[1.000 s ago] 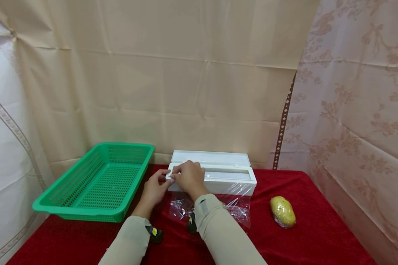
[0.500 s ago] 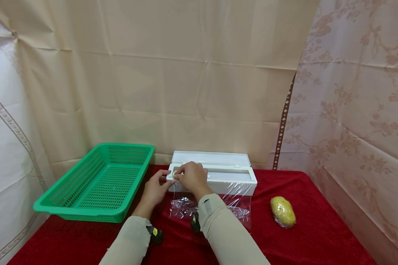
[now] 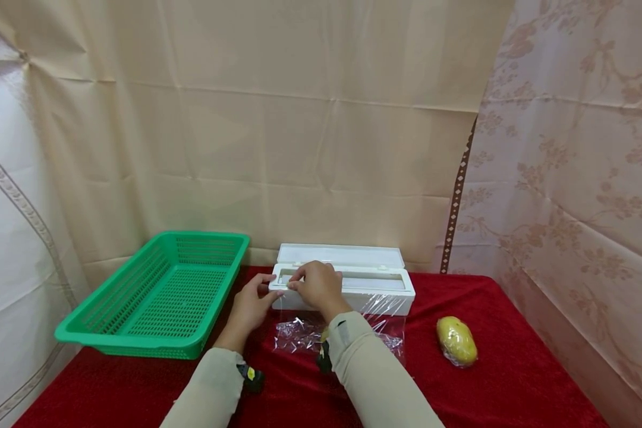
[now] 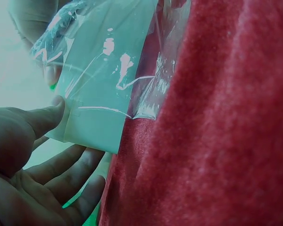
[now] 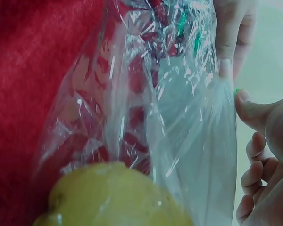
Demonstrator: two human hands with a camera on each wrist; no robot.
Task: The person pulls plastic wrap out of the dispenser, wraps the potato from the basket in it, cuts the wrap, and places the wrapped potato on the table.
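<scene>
A white cling film dispenser [image 3: 348, 299] stands with its lid [image 3: 342, 255] raised. Clear cling film [image 3: 298, 336] hangs over its front onto the cloth. My left hand [image 3: 250, 305] holds the dispenser's left end, thumb on the front corner and fingers around the end. At the front rim, just right of it, my right hand [image 3: 320, 287] pinches a small slide cutter, mostly hidden by the fingers; its green tip [image 5: 237, 90] shows in the right wrist view. Beneath the film in that view lies a yellow oval fruit [image 5: 118, 197], largely behind my right wrist in the head view.
To the left sits a green plastic basket [image 3: 184, 300] with slotted walls. Another yellow oval fruit [image 3: 456, 341], wrapped in film, lies on the right of the red cloth [image 3: 513, 380]. A beige curtain [image 3: 321, 148] hangs close behind the dispenser.
My right hand has slid rightward along the dispenser's front rim, away from the left hand. The left hand keeps its hold on the left end.
</scene>
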